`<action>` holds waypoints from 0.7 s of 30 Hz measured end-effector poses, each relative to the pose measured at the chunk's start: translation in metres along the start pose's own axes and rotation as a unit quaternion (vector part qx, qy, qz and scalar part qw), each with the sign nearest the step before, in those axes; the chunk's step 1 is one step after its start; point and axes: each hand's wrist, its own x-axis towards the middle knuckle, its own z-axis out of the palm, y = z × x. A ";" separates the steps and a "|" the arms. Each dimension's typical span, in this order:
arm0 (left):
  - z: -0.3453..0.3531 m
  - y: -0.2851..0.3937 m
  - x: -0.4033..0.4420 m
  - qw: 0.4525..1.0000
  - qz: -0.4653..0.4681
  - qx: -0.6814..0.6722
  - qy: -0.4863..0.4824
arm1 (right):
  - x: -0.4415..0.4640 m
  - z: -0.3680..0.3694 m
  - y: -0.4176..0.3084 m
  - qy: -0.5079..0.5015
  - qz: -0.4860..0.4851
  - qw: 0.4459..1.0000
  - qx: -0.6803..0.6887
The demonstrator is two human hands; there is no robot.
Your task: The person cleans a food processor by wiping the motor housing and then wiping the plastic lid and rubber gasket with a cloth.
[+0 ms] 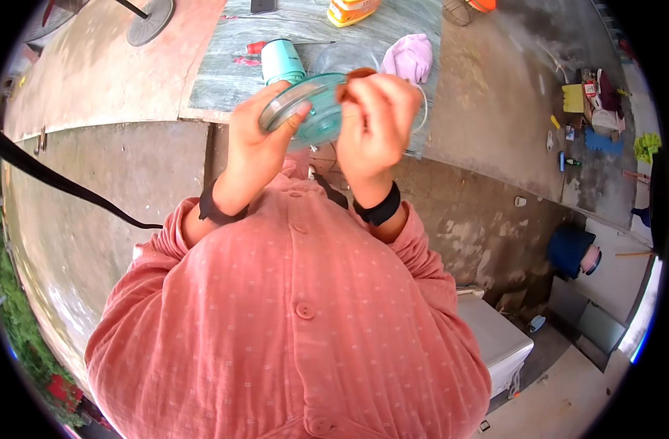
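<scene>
- Nearest the camera: a pink shirt (232,307), filling the lower view.
- Left hand (250,135): clamped on the clear round vessel (321,126) at 12 o'clock of the shirt, thumb over the rim, apparently steadying it.
- Right hand (380,121): fingers closed on a brown item (359,73) at the vessel's 2 o'clock; contact unconfirmed, motion blur.
- Teal cup (282,62) at its 11 o'clock, lilac cloth (409,58) at 2, presumably placed within reach.

The lone camera looks out from the person's head there, tipped forward and steeply down: shirt (290,322) close below, left hand (252,139) and right hand (377,132) farther out, then the table (221,84), ground (107,164) curving around its wide, round view.
</scene>
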 end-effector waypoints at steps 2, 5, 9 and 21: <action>0.004 -0.002 -0.002 0.997 -0.039 -0.070 -0.008 | -0.001 0.009 -0.014 -0.007 -0.036 0.999 0.030; 0.009 -0.007 -0.005 0.994 -0.021 -0.108 0.022 | -0.002 0.006 -0.004 -0.025 -0.083 0.996 0.033; 0.002 -0.001 -0.003 0.991 -0.048 -0.115 0.042 | -0.004 -0.007 0.023 0.007 0.021 1.000 -0.017; -0.016 -0.006 0.010 0.980 -0.060 -0.175 -0.070 | -0.012 -0.019 0.018 -0.008 0.133 0.985 0.107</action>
